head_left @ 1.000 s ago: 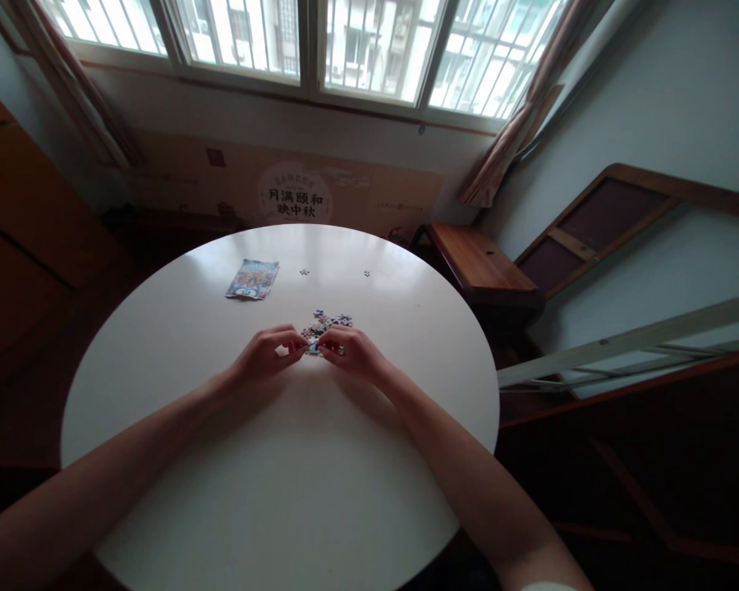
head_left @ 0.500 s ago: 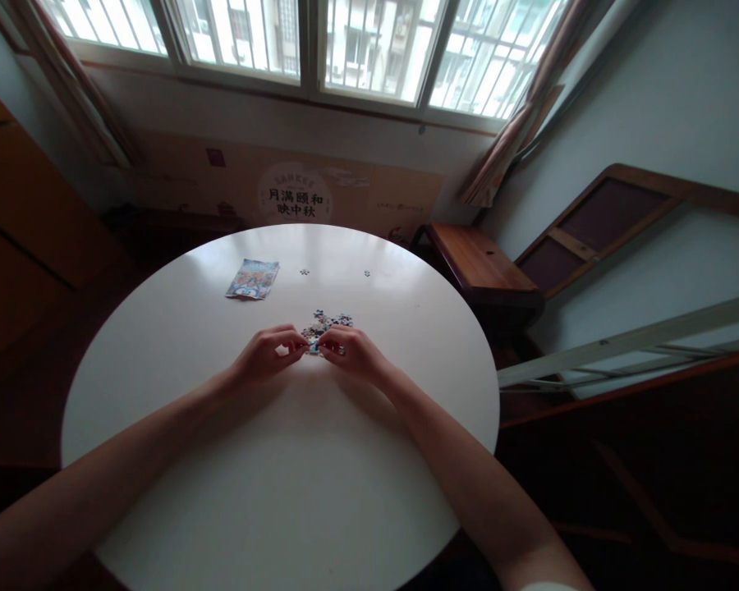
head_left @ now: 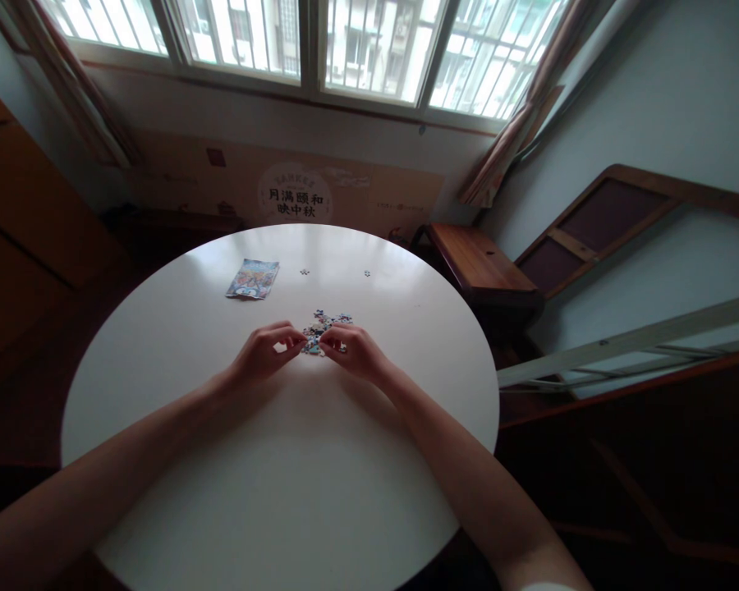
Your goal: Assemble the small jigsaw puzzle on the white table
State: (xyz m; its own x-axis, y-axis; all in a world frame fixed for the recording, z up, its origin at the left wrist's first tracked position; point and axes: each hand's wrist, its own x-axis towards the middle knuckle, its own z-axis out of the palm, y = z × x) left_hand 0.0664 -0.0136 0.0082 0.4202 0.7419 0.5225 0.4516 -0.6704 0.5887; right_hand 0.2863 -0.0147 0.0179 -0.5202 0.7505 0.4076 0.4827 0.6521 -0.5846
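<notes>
A small pile of coloured jigsaw pieces (head_left: 323, 322) lies near the middle of the round white table (head_left: 283, 460). My left hand (head_left: 263, 353) rests at the pile's left edge, its fingers curled into a pinch against the nearest pieces. My right hand (head_left: 354, 350) sits at the pile's right edge, fingers likewise pinched on pieces at the front of the pile. The fingertips of both hands almost meet over the pieces. What exactly each pinch holds is too small to make out.
A colourful printed card (head_left: 252, 278) lies on the table at the back left. Two stray pieces (head_left: 304, 272) (head_left: 366, 273) lie beyond the pile. A wooden bench (head_left: 477, 263) stands to the right, with a cardboard panel (head_left: 296, 195) under the window.
My right hand has shifted slightly away from me and turned a little; the left hand's fingers have moved a touch. The pile stays where it was.
</notes>
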